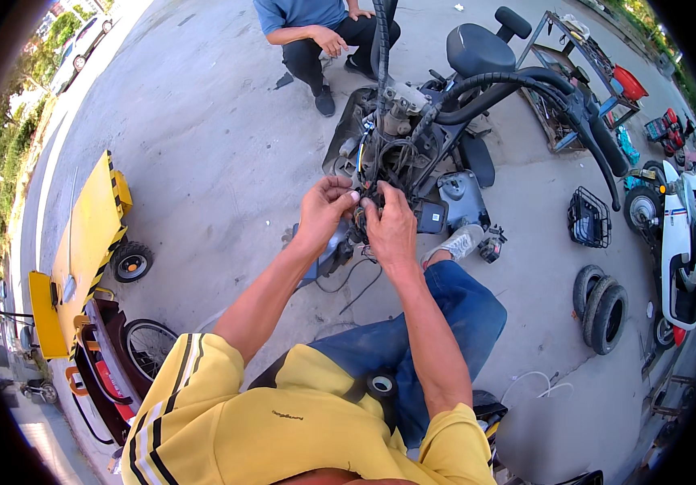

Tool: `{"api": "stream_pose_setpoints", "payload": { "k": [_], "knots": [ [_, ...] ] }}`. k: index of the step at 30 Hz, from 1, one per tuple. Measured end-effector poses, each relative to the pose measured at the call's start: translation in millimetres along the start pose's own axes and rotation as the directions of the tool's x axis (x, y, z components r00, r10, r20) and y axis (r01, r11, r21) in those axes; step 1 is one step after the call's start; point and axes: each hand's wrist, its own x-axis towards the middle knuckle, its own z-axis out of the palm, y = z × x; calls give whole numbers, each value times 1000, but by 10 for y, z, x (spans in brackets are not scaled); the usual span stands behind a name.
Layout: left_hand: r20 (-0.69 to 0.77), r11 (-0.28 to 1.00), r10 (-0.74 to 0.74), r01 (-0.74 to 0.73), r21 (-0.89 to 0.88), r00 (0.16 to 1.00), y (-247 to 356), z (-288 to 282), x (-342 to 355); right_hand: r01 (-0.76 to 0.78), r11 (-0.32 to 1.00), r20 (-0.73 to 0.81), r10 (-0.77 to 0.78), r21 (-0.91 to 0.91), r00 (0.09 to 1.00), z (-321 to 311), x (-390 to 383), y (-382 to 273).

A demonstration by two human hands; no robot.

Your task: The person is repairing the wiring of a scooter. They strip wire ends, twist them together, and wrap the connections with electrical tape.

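Ahead of me stands a partly stripped electric scooter (pixel 400 133), its wiring harness (pixel 388 162) and inner parts exposed. At the near side of the harness, my left hand (pixel 328 212) is closed, thumb and fingers pinching at the dark wires. Close on its right, almost touching it, my right hand (pixel 391 229) is also closed on the wiring, thumb and forefinger together. The exact piece between my fingertips is too small to make out. Loose black cables (pixel 357 287) hang below onto the ground. A black handlebar (pixel 517 85) reaches over to the right.
A person (pixel 303 32) squats beyond the scooter. Right are a tool cart (pixel 570 77), black basket (pixel 589 217), stacked tires (pixel 606 311) and white scooter (pixel 679 250). A yellow cart (pixel 81 250) stands left. My shoe (pixel 465 240) is beside the scooter's detached-looking panel (pixel 462 196).
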Motion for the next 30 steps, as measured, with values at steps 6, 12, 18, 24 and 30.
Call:
{"api": "stream_pose_setpoints", "payload": {
  "k": [6,12,18,24,30],
  "knots": [
    [-81,998,-12,17,56,997,-7,53,136,13,994,-37,-9,110,999,256,107,270],
    [-143,995,-8,23,102,990,-5,120,172,-122,952,1,127,281,992,280,164,282],
    [-182,971,60,-15,239,981,11,259,200,-123,953,-9,130,277,991,273,182,269],
    [-209,947,84,-13,320,974,-31,252,213,-126,954,16,126,272,992,265,178,279],
    [-225,801,207,-33,597,952,-66,189,275,-120,961,8,122,249,993,261,193,272]
  ]
}}
